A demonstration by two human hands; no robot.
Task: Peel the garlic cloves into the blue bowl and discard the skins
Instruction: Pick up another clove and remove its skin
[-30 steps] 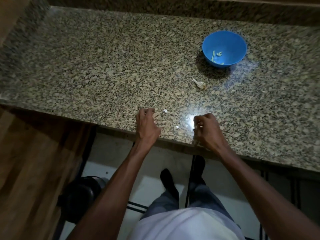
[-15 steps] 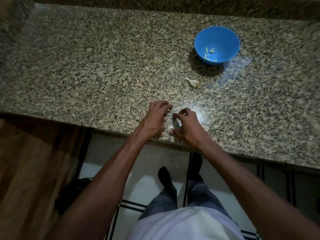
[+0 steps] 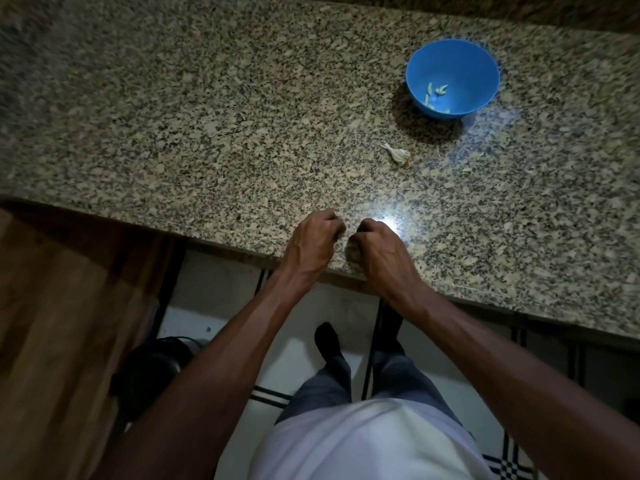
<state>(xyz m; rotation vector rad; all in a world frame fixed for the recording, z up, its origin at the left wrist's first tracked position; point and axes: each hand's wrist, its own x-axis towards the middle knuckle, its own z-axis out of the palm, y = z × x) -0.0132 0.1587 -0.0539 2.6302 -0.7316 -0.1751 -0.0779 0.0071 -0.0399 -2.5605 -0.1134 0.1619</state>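
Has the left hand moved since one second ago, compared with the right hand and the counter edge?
Yes. The left hand came rightward along the granite counter's front edge, toward the right hand; the gap between them is now narrow.

We see lots of bare speckled stone counter (image 3: 207, 116) on the left. On the right, a round blue plastic bowl (image 3: 481, 67) and a small papery white garlic piece (image 3: 397, 154) block the way.
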